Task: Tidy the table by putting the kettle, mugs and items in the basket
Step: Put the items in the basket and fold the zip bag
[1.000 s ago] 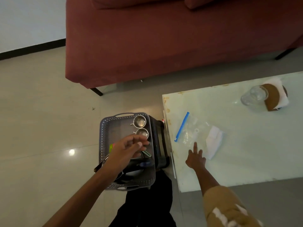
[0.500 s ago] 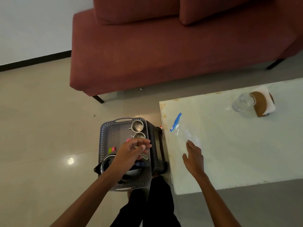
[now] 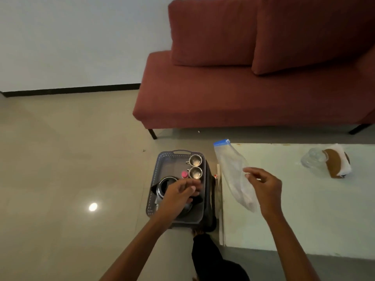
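Head view.
- Basket [image 3: 155, 179]: low beside the worktop [image 3: 304, 216], holding the kettle [image 3: 163, 186] and 2 mugs [image 3: 195, 172].
- Left hand [image 3: 180, 194]: over the kettle, fingers curled; whether it grasps anything cannot be told.
- Right hand [image 3: 266, 188]: pinches the zip bag [image 3: 231, 171], raised off the worktop, likely basket-bound.
- Obstruction: the left hand crowds the basket's free space.
- Glass [image 3: 311, 160]: far right, unpacked.

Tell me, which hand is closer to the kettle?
Left. The left hand is directly over the kettle in the basket; the right hand is off to the side above the table, holding up a clear zip bag.
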`<state>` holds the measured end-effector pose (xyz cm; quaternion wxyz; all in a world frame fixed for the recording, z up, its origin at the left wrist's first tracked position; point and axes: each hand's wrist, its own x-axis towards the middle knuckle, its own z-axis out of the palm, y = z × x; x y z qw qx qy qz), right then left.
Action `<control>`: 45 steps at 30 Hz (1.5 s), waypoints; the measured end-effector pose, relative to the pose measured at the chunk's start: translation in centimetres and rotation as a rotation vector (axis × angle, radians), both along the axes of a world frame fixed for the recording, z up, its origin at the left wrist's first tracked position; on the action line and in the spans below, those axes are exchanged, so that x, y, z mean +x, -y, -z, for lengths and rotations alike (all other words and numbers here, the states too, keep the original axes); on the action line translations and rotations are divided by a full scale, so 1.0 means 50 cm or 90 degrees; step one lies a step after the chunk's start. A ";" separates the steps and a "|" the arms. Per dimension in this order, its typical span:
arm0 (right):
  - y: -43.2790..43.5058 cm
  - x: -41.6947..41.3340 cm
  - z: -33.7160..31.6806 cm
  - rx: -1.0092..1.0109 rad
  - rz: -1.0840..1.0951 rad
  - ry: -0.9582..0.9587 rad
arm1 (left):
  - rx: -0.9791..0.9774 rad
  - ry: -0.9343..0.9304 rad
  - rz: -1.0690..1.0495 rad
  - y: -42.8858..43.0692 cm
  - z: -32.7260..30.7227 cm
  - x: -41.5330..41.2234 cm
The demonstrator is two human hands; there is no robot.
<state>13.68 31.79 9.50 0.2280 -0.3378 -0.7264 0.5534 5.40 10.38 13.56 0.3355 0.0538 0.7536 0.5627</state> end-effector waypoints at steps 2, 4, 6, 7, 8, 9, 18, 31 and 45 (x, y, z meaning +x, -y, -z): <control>0.016 0.014 -0.045 -0.082 -0.017 -0.029 | 0.034 0.007 -0.046 0.022 -0.010 0.027; 0.018 0.027 -0.080 -0.150 -0.035 -0.060 | 0.047 0.007 -0.080 0.028 -0.013 0.047; 0.023 0.054 -0.116 -0.219 -0.061 -0.093 | 0.036 -0.009 -0.121 0.032 -0.019 0.077; 0.021 0.068 -0.131 -0.262 -0.074 -0.112 | 0.023 -0.023 -0.145 0.029 -0.021 0.088; 0.017 0.081 -0.144 -0.308 -0.089 -0.131 | 0.013 -0.033 -0.166 0.025 -0.022 0.097; 0.011 0.093 -0.156 -0.349 -0.105 -0.143 | 0.013 -0.032 -0.179 0.021 -0.026 0.104; -0.107 0.142 -0.187 -0.730 -0.131 -0.163 | 0.100 0.080 0.013 -0.093 -0.049 0.158; -0.403 0.229 -0.181 -0.628 -0.151 -0.024 | 0.322 0.139 -0.176 -0.414 -0.077 0.241; -0.457 0.238 -0.196 -0.489 -0.160 -0.090 | 0.284 0.127 -0.126 -0.434 -0.101 0.210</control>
